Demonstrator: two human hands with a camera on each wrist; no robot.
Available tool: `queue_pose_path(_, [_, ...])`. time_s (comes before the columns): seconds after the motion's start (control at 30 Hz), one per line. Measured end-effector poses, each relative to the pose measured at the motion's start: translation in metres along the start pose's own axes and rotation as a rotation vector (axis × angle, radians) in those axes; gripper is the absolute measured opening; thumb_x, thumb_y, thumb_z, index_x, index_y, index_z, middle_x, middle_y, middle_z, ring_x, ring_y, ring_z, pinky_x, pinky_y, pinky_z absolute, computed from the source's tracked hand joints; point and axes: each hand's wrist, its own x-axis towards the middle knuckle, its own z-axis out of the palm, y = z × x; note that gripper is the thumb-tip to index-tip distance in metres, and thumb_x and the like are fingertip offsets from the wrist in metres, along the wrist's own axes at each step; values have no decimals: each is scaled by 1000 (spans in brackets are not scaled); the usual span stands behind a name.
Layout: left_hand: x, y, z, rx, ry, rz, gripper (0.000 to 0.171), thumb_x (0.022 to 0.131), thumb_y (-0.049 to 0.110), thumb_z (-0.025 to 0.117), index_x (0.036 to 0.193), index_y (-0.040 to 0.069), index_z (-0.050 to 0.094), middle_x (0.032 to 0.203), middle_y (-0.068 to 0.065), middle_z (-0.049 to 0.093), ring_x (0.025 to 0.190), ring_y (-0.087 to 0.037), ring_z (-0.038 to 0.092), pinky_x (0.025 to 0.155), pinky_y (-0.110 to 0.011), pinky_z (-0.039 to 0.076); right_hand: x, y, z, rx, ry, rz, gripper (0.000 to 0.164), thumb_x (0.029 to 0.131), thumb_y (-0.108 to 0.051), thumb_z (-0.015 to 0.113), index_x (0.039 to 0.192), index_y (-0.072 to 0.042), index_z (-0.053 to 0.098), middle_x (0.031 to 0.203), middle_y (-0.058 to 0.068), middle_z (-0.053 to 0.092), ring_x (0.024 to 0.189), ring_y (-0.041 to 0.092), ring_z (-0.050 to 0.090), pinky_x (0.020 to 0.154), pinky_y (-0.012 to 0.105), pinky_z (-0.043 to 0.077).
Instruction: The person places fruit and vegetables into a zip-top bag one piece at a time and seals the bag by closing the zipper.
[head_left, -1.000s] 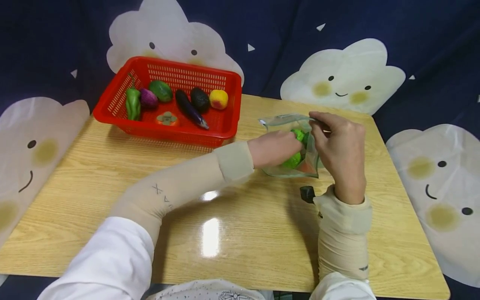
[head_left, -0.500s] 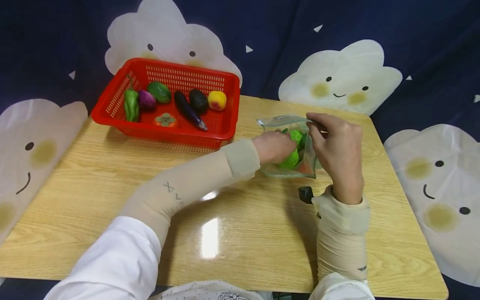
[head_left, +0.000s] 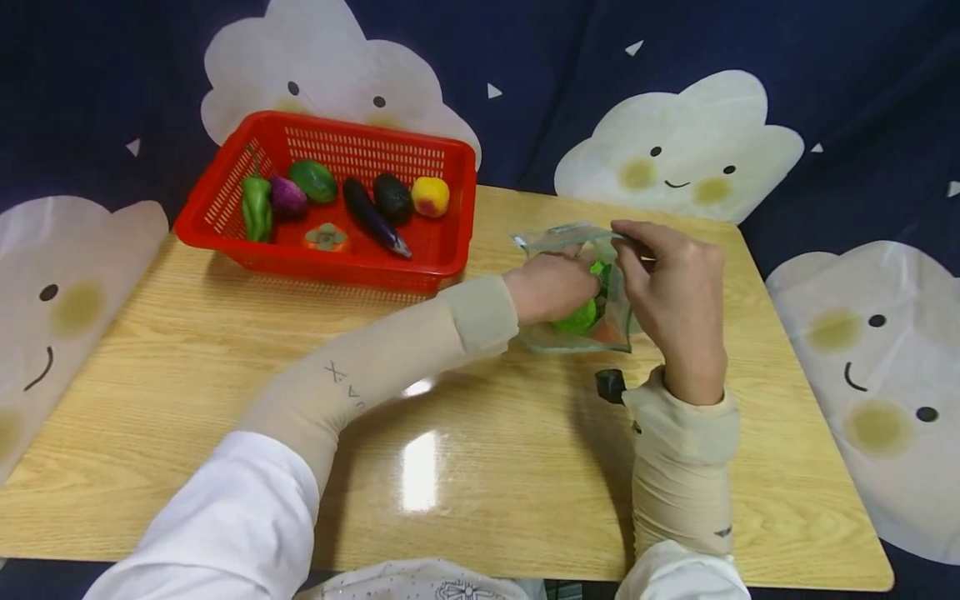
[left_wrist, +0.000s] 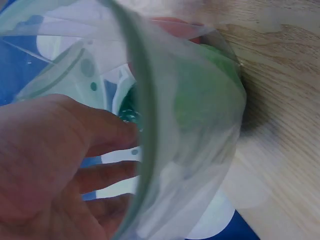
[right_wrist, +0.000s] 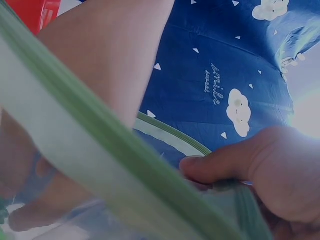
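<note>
A clear zip bag with green edging stands open on the table. My right hand pinches its rim at the right between thumb and fingers, also seen by the thumb of that right hand in the right wrist view. My left hand reaches into the mouth, fingers loosely extended and spread; in the left wrist view the left hand shows gaps between its fingers and nothing gripped. Below it in the bag lie a bright green leafy-looking vegetable and a reddish thing blurred by the plastic.
At the back left stands a red basket with a green pepper, purple onion-like vegetable, green fruit, persimmon, eggplant, avocado and yellow-red peach. A cloud-patterned cloth hangs behind the table.
My left hand has shifted within the bag and its fingers have spread; the green vegetable has shifted and shows less. The right hand keeps its pinch on the rim.
</note>
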Motion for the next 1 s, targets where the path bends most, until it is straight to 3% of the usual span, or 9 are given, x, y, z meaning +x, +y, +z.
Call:
queue_pose_path(0.1, [-5,-1,-5,-4,37,7,28,97,18,41,117,20,60,124,-5,52,125,-26,40,94,-35,42,1,-2,0,1,0,-2,20,88,-17,58,101,-9,71,89,11,70,74,20,68,65,37,53])
queue_pose_path(0.2, [-11,-2,-8,-6,82,34,26,96,19,41,112,19,62,111,-2,58,108,-21,51,93,-32,42,2,-3,0,2,-3,-2,20,89,-17,58,101,-9,71,89,11,70,74,20,68,64,37,53])
queue_pose_path(0.37, [-23,-5,-11,-20,154,89,26,94,15,39,107,16,62,102,-3,58,88,-18,53,74,-28,44,2,-2,1,-4,-3,-5,20,88,-17,58,100,-8,72,88,11,70,73,19,68,64,36,53])
queue_pose_path(0.5, [-31,-10,-12,-40,184,164,28,93,11,39,107,14,63,100,-3,59,88,-18,53,78,-27,42,2,-2,2,-5,-4,-4,20,88,-17,59,100,-8,72,88,10,70,74,19,68,64,35,53])
queue_pose_path(0.63, [-38,-19,-14,-97,161,239,29,93,13,40,112,11,62,100,-2,59,89,-16,54,79,-25,42,1,-1,3,-3,-10,-2,20,88,-17,59,101,-9,72,88,10,70,74,19,68,64,36,53])
queue_pose_path(0.77, [-45,-29,-19,-168,147,291,29,94,19,45,117,15,61,108,1,61,96,-12,56,84,-22,43,1,-1,3,-5,-13,-10,21,88,-18,58,101,-9,71,88,11,70,72,20,68,63,36,53])
queue_pose_path(0.87, [-54,-36,-23,-227,172,336,28,93,21,47,116,18,63,112,4,62,97,-8,57,87,-20,42,1,-1,4,-9,-13,-17,21,88,-18,58,101,-8,71,87,11,70,70,20,68,62,36,53])
queue_pose_path(1.0, [-66,-41,-32,-288,217,380,26,92,20,46,109,18,66,104,7,65,85,-4,57,82,-17,43,1,-2,4,-3,-12,-14,21,88,-19,58,100,-8,71,88,11,70,72,20,68,63,35,53])
